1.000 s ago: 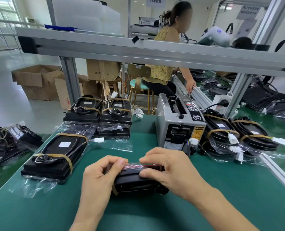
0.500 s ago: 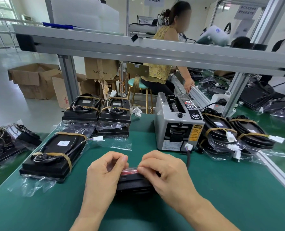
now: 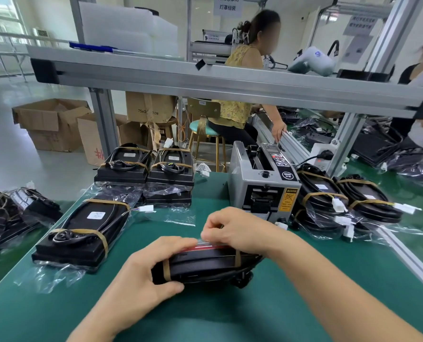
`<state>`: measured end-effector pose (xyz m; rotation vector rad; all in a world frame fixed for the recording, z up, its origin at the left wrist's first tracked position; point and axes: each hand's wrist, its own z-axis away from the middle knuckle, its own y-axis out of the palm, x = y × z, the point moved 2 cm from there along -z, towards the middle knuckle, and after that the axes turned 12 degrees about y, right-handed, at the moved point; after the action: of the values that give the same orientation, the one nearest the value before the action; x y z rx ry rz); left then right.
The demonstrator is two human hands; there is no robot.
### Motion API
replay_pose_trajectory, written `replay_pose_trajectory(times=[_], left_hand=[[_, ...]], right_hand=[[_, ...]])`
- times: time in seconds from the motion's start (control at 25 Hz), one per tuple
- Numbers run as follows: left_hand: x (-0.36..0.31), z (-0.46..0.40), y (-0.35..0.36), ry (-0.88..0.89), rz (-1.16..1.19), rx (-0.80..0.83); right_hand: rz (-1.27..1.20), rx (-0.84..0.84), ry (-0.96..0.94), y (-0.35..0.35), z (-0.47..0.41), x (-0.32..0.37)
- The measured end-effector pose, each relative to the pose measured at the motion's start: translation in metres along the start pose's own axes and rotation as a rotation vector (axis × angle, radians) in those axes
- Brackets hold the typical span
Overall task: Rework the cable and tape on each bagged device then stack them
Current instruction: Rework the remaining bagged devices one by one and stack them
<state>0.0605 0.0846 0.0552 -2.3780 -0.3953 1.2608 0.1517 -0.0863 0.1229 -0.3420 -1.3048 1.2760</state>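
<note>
A black bagged device [image 3: 205, 266] stands on its edge on the green mat, with tan tape bands near both ends. My left hand [image 3: 146, 275] grips its left end, thumb on the near face and fingers over the top. Along the device's top edge run thin red and white wires [image 3: 211, 245], and my right hand [image 3: 237, 229] pinches them there. A stack of finished devices [image 3: 145, 174] sits at the back left. One taped device [image 3: 82, 230] lies flat to the left of it.
A grey tape dispenser [image 3: 263, 187] stands just behind my hands. Bagged devices with white connectors [image 3: 348, 201] lie to its right, more bags [image 3: 12, 211] on the far left. An aluminium rail [image 3: 205, 82] crosses overhead. Two people work at benches beyond.
The device now stands higher on its edge, with its near face and tape bands showing. My right hand has risen to the top edge and pinches the wires; the left stays on the left end.
</note>
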Motion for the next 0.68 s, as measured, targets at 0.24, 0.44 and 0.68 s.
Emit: replay_pose_trajectory(times=[0.24,0.44,0.68], left_hand=[[0.007,0.012,0.000,-0.016,-0.049,-0.263],[0.003,0.012,0.006,0.078,-0.140,-0.221],[0.000,0.016,0.014,0.130,-0.217,-0.289]], right_hand=[[-0.949,-0.171,0.304,0.002,0.008,-0.096],[-1.174,-0.542,0.441,0.000,-0.017,-0.120],[-1.237,-0.733,0.523,-0.021,-0.044,-0.109]])
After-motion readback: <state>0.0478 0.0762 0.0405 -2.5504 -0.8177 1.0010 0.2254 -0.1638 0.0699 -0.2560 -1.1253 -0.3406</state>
